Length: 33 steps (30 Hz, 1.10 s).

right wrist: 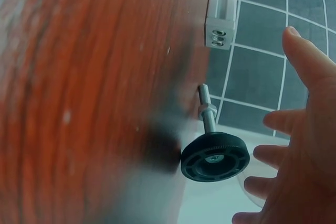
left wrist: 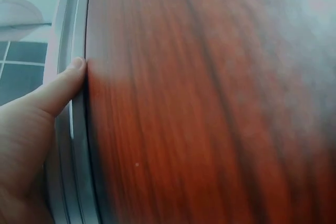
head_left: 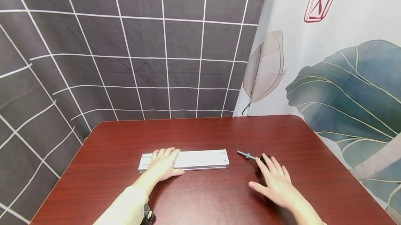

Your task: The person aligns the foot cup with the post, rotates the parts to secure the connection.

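Observation:
A silver aluminium profile [head_left: 202,160] lies lengthwise across the table in the head view. My left hand [head_left: 163,165] grips it near its left end, fingers across the top to the far edge and thumb against the near side. In the left wrist view that thumb [left wrist: 71,80] presses on the profile's grooved side [left wrist: 79,145]. To the right lies a levelling foot [head_left: 247,155], a threaded stud with a nut and a round black base [right wrist: 215,158]. Over its base my right hand [head_left: 275,186] is spread, fingers apart and holding nothing.
The dark red wooden table [head_left: 200,197] has rounded far corners. Behind it hangs a grey cloth with white grid lines [head_left: 141,44], and a white curtain with leaf prints [head_left: 344,78] hangs at the right. Screw heads [right wrist: 218,38] show on the profile's end.

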{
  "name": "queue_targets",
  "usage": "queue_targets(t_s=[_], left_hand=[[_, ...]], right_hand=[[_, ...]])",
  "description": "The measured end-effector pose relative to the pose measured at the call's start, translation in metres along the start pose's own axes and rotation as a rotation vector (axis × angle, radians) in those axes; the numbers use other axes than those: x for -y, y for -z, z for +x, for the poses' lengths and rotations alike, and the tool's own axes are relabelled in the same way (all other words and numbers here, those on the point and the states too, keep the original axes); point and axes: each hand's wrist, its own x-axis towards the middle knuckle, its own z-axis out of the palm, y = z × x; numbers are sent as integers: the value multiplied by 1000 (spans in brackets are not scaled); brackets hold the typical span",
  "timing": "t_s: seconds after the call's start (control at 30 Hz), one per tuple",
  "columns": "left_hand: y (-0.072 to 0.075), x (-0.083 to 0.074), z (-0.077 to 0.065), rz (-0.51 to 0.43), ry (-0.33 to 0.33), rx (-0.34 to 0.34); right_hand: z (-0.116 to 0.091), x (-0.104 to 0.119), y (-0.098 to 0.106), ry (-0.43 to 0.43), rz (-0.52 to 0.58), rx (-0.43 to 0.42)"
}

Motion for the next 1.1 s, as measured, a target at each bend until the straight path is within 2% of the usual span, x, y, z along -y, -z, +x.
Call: queue_targets(t_s=[0.4,0.63,0.87,1.1], left_hand=[[1,-2,7,13,-38,8],[-4,1,9,21,-30,-30],[-3,3,4,-22,-14,-45],[4,-3,-1,-42,-41,-71]], right_hand=[[0,-4,0,-9,-2,-7],[-2,-4,0,-14,13,-5],[-3,-6,2,-20,11,12],[-4,-7,8,-21,16,5]])
